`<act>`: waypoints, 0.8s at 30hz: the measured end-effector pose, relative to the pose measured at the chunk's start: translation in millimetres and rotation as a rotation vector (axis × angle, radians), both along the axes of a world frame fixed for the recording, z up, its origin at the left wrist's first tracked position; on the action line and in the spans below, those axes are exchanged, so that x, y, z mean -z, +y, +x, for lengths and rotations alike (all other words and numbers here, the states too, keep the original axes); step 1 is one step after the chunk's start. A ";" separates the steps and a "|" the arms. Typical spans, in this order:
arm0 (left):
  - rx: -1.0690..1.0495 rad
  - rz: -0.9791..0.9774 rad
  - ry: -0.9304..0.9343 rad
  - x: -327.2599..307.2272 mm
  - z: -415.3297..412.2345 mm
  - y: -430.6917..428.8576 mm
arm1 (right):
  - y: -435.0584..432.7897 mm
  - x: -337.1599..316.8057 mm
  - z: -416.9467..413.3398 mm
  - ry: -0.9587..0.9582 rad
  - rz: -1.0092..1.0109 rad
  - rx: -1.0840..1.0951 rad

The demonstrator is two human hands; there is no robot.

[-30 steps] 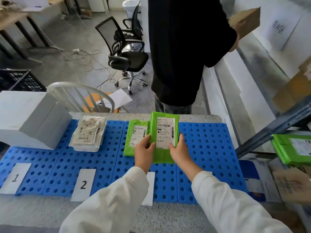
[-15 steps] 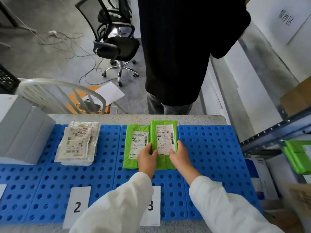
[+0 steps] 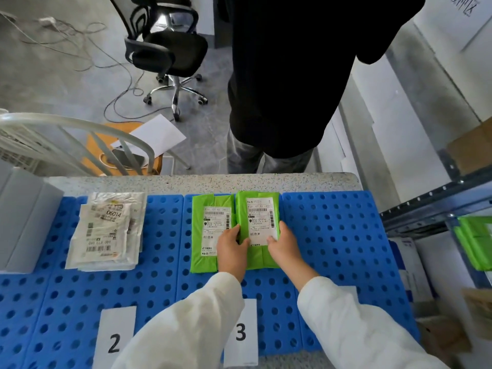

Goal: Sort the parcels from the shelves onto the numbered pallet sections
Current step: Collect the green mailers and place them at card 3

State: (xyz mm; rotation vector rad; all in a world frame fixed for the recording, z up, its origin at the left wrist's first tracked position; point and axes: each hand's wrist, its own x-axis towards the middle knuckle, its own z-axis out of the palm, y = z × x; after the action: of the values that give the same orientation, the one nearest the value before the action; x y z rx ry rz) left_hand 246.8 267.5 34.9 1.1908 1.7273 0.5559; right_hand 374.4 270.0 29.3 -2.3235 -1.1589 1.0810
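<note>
Two green parcels sit side by side in the blue pallet section above the card marked 3 (image 3: 241, 332). The left green parcel (image 3: 210, 230) lies flat on its own; the right green parcel (image 3: 257, 225) is pinched at its lower edges by both hands. The left hand (image 3: 232, 249) has its grip closed on the near-left edge, thumb on top, and the right hand (image 3: 284, 245) is closed on the near-right edge, fingers over the label. The parcel looks down on the blue pallet (image 3: 332, 235), just beside its neighbour, so I judge this the placing step, nearly finished. Next would be to let go with both hands and turn to the shelf (image 3: 431, 209) on the right, where more green parcels (image 3: 476, 241) wait.
</note>
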 end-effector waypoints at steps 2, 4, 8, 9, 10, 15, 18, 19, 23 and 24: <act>-0.011 0.020 -0.018 -0.3 -1.5 -0.1 | 1.3 2.7 -3.0 0.003 -0.008 -0.027; -0.016 0.036 -0.030 -0.7 -4.9 1.8 | 2.7 5.1 -7.7 0.003 -0.017 -0.058; 0.044 0.020 -0.017 -2.4 -8.3 8.0 | 3.5 5.8 -9.6 0.006 -0.054 -0.097; 0.058 0.020 -0.011 -3.5 -8.2 8.4 | 3.2 5.1 -7.8 -0.007 -0.072 -0.118; 0.072 0.027 0.000 -4.9 -8.3 8.3 | 3.2 3.8 -5.5 -0.030 -0.093 -0.144; 0.161 0.166 0.075 -19.7 -9.5 11.2 | 0.9 -19.3 10.7 -0.086 -0.104 -0.221; 0.291 0.323 0.136 -41.0 -2.6 22.0 | 2.8 -46.5 31.4 -0.113 -0.045 -0.313; 0.368 0.383 0.180 -49.2 2.8 27.1 | 3.2 -57.9 39.8 -0.130 -0.024 -0.326; 0.708 0.574 0.380 -82.2 37.7 46.2 | -1.9 -104.0 75.7 -0.284 0.056 -0.282; 0.781 0.624 0.410 -89.8 48.8 49.5 | -5.0 -114.0 84.4 -0.325 0.067 -0.266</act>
State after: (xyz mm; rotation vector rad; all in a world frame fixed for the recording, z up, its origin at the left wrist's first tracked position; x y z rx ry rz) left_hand 295.5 317.0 124.7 2.4018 1.2470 0.3766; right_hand 458.8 265.0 143.3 -2.4011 -1.6351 0.7428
